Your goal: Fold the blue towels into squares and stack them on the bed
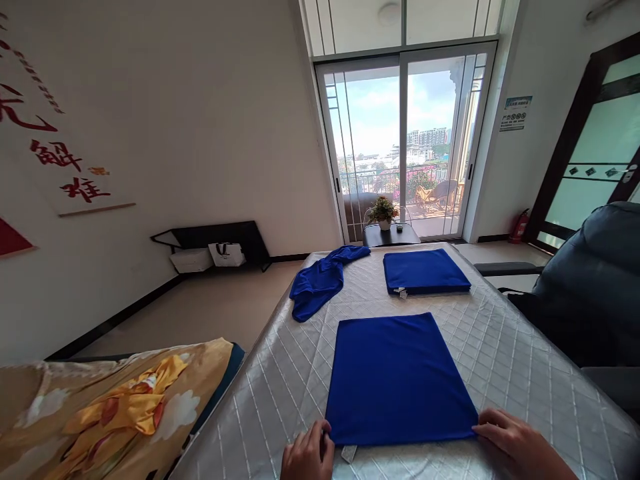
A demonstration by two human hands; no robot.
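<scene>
A square blue cushion cover (397, 380) lies flat on the quilted silver-grey bed mattress (280, 380), with a white label (349, 454) poking out under its near edge. At its near left corner, my left hand (309, 452) has thumb and fingers closed on the fabric. The near right corner is pinched between the thumb and fingers of my right hand (513, 440). Farther back lies a neat stack of blue covers (426, 270), its white tags showing at the front. A crumpled blue cover (320, 280) rests at the far left edge of the mattress.
To the left is a lower surface with a patterned tan blanket (200, 380) and a yellow cloth (145, 400). A dark armchair (590, 287) stands on the right. Beyond the mattress are a small black table (390, 235) with a potted plant (383, 212) and sliding glass doors (403, 147).
</scene>
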